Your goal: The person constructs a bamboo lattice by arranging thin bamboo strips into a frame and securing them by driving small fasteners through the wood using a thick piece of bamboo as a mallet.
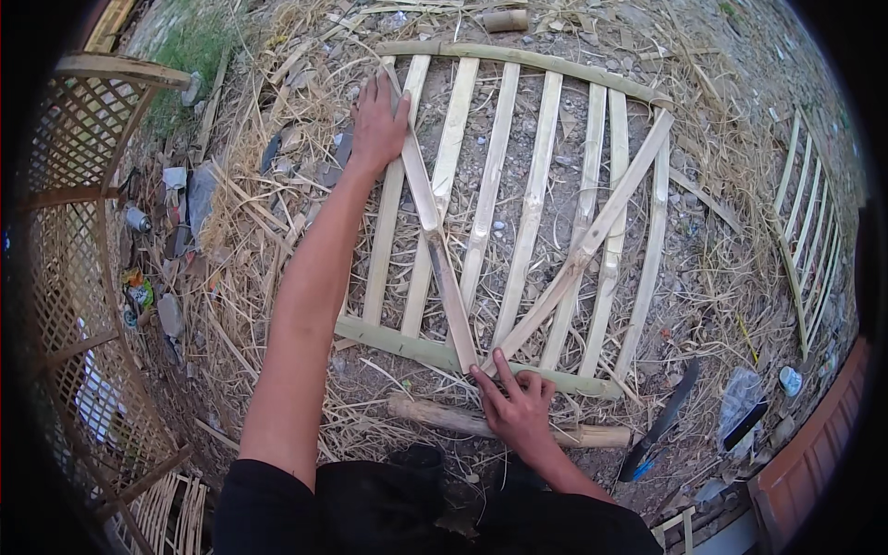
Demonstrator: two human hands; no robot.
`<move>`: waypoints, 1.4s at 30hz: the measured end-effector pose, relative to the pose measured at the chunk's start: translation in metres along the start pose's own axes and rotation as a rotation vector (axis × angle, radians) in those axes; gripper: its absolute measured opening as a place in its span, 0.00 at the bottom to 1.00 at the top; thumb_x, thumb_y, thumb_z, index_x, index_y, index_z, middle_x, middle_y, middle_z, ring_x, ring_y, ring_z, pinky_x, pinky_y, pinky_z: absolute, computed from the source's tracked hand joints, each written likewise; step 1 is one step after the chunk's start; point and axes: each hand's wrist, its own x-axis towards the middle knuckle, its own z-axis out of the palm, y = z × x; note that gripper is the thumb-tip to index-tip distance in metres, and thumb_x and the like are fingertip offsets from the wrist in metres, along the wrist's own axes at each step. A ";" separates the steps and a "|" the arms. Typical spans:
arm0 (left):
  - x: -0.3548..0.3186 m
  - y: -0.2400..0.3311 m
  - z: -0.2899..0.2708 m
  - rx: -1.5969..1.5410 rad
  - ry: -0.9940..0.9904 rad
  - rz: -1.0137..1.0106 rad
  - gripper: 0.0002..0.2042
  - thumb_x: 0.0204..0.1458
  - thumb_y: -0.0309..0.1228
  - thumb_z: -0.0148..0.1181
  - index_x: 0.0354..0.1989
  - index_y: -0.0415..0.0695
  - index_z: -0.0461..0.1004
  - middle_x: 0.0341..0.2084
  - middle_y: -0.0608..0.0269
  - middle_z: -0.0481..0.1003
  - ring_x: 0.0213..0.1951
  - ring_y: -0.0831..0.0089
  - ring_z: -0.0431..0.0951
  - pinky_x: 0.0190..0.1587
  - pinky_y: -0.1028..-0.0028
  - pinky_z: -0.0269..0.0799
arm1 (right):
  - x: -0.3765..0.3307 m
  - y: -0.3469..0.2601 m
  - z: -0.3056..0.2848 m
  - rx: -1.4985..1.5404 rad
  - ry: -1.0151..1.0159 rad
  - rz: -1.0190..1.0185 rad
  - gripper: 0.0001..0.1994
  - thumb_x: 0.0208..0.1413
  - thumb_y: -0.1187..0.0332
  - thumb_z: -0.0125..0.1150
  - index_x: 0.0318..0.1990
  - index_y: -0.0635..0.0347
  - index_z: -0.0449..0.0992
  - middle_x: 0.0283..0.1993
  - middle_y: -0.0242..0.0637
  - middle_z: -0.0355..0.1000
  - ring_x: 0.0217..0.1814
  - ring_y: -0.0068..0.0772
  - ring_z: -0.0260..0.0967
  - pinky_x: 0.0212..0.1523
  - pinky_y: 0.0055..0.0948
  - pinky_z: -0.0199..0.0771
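Left hand (377, 120): pressing flat, released, on the slat (431, 217) at the frame's (518, 57) top.
Right hand (516, 407): fingers spread, pinning the slat's lower end.
Risk: slat could be slipping sideways; splinters.

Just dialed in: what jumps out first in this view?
A bamboo slat panel lies flat on straw-littered ground in the centre. The left hand presses the top of a diagonal strip, and the right hand holds its lower end. A dark blade lies at lower right.

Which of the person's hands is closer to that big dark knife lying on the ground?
Right. The right hand rests at the panel's near edge, just left of the knife. The left hand is stretched to the bamboo panel's far top corner, well away.
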 end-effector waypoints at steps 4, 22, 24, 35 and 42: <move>-0.007 -0.011 0.000 -0.070 0.037 0.018 0.32 0.65 0.42 0.48 0.69 0.28 0.57 0.67 0.29 0.59 0.68 0.38 0.60 0.70 0.50 0.51 | 0.001 -0.001 0.007 0.010 0.006 -0.004 0.28 0.51 0.65 0.67 0.62 0.30 0.76 0.73 0.26 0.64 0.42 0.32 0.64 0.45 0.39 0.56; -0.001 -0.008 0.000 0.039 0.071 0.078 0.28 0.65 0.37 0.49 0.66 0.26 0.60 0.65 0.27 0.60 0.62 0.35 0.66 0.65 0.48 0.59 | 0.002 0.003 0.003 0.040 -0.006 -0.018 0.28 0.53 0.65 0.65 0.63 0.31 0.75 0.74 0.26 0.62 0.43 0.31 0.65 0.42 0.38 0.57; 0.000 -0.008 -0.002 0.039 0.101 0.132 0.27 0.64 0.34 0.49 0.66 0.26 0.60 0.65 0.26 0.59 0.62 0.35 0.66 0.65 0.47 0.58 | 0.002 0.003 0.002 0.043 -0.011 -0.025 0.28 0.53 0.65 0.65 0.64 0.31 0.74 0.74 0.27 0.62 0.42 0.31 0.65 0.42 0.38 0.57; -0.003 0.009 -0.013 -0.006 0.085 0.166 0.26 0.60 0.26 0.50 0.65 0.25 0.60 0.67 0.27 0.57 0.65 0.36 0.64 0.68 0.52 0.57 | 0.001 0.004 0.002 0.068 -0.020 -0.019 0.28 0.53 0.66 0.65 0.64 0.32 0.74 0.73 0.26 0.63 0.42 0.31 0.65 0.41 0.38 0.57; 0.000 0.004 -0.008 0.032 0.126 0.210 0.26 0.59 0.26 0.51 0.65 0.25 0.61 0.66 0.27 0.58 0.65 0.35 0.64 0.68 0.57 0.61 | 0.002 0.005 0.002 0.078 0.010 -0.019 0.28 0.52 0.67 0.65 0.63 0.32 0.75 0.73 0.26 0.63 0.42 0.31 0.65 0.41 0.36 0.57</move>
